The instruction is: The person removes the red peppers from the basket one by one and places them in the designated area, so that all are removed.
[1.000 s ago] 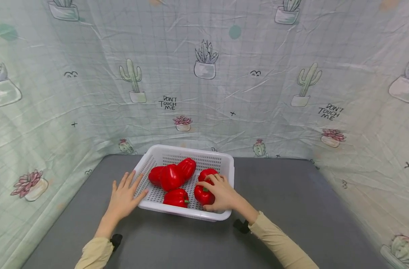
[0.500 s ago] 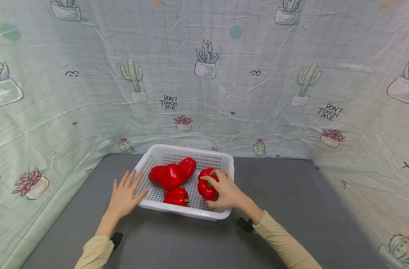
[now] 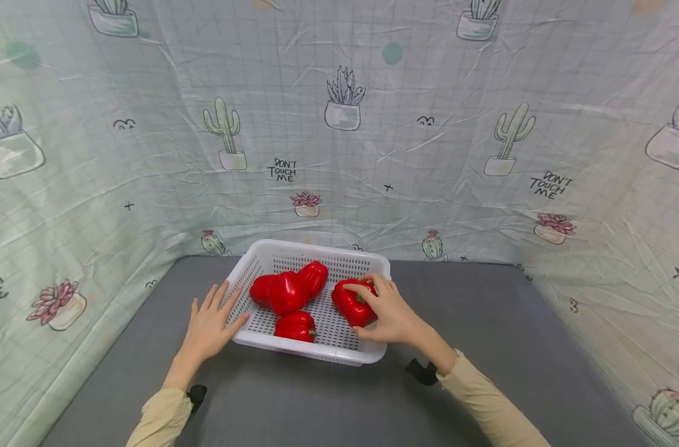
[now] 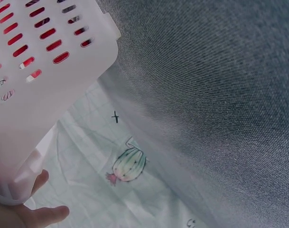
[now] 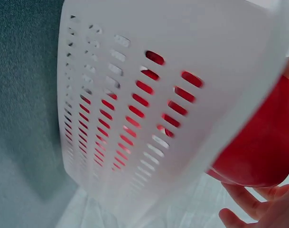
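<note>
A white perforated plastic basket (image 3: 331,352) holds several red bell peppers. My right hand (image 3: 392,313) grips a bell pepper (image 3: 355,305) by its stem end, at the basket's right side. In the right wrist view this pepper (image 5: 258,152) shows above the rim, with fingers around it; whether another pepper lies beneath it is hidden. My left hand (image 3: 210,326) rests on the basket's left rim with fingers straight and spread. One bell pepper (image 3: 295,326) lies near the front wall, and a cluster of bell peppers (image 3: 288,292) sits at the left back.
The basket stands on a grey tabletop (image 3: 283,397). Behind and on both sides hangs a cloth curtain (image 3: 373,217) printed with cacti. Dark bands (image 3: 422,371) sit at both wrists.
My right hand has moved rightward and lifted the gripped bell pepper from the basket's front right, across the pepper behind it. My left hand stays on the rim.
</note>
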Demonstrator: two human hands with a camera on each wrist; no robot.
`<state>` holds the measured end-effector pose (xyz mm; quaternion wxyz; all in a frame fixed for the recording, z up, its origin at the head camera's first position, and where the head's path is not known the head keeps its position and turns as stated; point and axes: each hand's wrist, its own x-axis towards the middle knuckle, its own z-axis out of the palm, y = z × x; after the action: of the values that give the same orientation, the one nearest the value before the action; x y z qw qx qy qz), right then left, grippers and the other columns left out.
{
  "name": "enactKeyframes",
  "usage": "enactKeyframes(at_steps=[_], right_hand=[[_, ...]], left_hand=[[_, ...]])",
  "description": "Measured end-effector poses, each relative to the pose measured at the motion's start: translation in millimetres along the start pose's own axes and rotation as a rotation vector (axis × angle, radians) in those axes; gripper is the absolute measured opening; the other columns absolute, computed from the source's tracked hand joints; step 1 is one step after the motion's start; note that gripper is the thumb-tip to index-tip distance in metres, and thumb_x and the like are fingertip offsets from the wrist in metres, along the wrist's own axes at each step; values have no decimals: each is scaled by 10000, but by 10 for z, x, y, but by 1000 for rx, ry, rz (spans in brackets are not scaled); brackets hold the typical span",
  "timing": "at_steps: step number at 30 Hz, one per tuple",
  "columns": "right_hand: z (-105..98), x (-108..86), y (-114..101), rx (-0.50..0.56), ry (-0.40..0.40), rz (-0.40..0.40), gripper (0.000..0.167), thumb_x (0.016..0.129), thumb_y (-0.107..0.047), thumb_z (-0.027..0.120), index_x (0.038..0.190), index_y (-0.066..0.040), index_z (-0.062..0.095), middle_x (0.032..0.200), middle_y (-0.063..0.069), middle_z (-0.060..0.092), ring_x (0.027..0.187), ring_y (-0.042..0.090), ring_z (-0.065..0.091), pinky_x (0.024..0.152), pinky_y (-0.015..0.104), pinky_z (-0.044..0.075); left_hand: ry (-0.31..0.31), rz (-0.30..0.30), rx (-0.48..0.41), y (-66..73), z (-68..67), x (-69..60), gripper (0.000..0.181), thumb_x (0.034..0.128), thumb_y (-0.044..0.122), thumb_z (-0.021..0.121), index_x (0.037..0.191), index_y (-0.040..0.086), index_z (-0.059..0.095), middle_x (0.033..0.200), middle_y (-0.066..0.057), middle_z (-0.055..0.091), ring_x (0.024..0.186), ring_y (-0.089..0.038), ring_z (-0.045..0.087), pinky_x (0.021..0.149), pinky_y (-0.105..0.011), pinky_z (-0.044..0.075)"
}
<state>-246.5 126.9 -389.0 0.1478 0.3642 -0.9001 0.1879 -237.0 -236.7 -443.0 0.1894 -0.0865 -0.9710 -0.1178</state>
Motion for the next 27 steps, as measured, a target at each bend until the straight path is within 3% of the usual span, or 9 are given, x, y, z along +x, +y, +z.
enactKeyframes(at_steps=[6, 15, 21, 27], right_hand=[[-117, -53, 24, 9, 59, -7, 751, 585, -297, 751, 1260, -230, 430, 1239, 74, 409, 1104, 213, 384, 818, 393, 471], [-273, -135, 95, -11, 134, -34, 747, 606, -323, 741, 1271, -185, 431, 1221, 58, 438, 1076, 187, 397, 838, 429, 392], [-342, -208, 162, -27, 151, -4, 779, 613, -332, 751, 1294, -168, 410, 1229, 54, 428, 1093, 190, 396, 849, 445, 373], [-393, -290, 298, -38, 180, 79, 819, 617, -358, 764, 1317, -163, 385, 1235, 60, 444, 1112, 203, 410, 865, 477, 360]], left_hand=[[3, -1, 2, -5, 7, 3, 623, 797, 397, 575, 1322, 95, 429, 1407, -219, 312, 1281, -437, 242, 972, -685, 121], [-32, -17, 2, 3, 4, -6, 629, 808, 409, 560, 1337, 105, 409, 1421, -211, 292, 1298, -427, 221, 978, -684, 104], [-32, -14, -6, -8, 10, -11, 628, 809, 410, 561, 1339, 109, 408, 1421, -210, 291, 1300, -429, 210, 976, -686, 100], [-26, -10, 1, -3, 5, 4, 634, 807, 410, 562, 1340, 106, 404, 1420, -212, 293, 1300, -430, 204, 974, -687, 103]])
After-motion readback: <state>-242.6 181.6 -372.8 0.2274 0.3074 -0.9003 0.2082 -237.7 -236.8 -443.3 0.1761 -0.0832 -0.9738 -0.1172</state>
